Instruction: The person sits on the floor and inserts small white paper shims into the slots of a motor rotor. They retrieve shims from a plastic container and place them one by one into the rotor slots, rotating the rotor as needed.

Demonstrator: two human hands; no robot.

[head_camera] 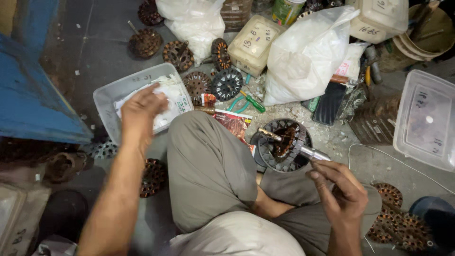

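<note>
Blue painted wood (28, 95) fills the left edge, at nine o'clock of the seated person, whose khaki-clad knee (208, 166) rises in the middle of the view. At ten o'clock a clear plastic tub (106, 92) sits on the grey floor, holding white paper slips (173, 97). Left hand (142, 106) reaches into the tub from above, fingers bent and spread over the slips, touching them; whether any slip is pinched cannot be told. Around twelve o'clock lie several round wound stators (226, 84), rusty brown and dark, with green-handled pliers (251, 102) beside them and white plastic bags (303, 57) behind. Just past the knee, at one o'clock, a dark slotted stator (284, 142) stands on its edge on the floor, with a metal shaft (313, 152) running through its hub. Right hand (339, 189), at three o'clock, has its fingertips closed on the near end of that shaft, steadying the stator. Another clear tub (426, 123) sits upturned at the far right, more stators (393, 213) below it

To do this well, a judgement: the right hand's grip should stay firm so the stator does not roll, while the left picks one slip cleanly with thumb and forefinger instead of dragging several out
</note>
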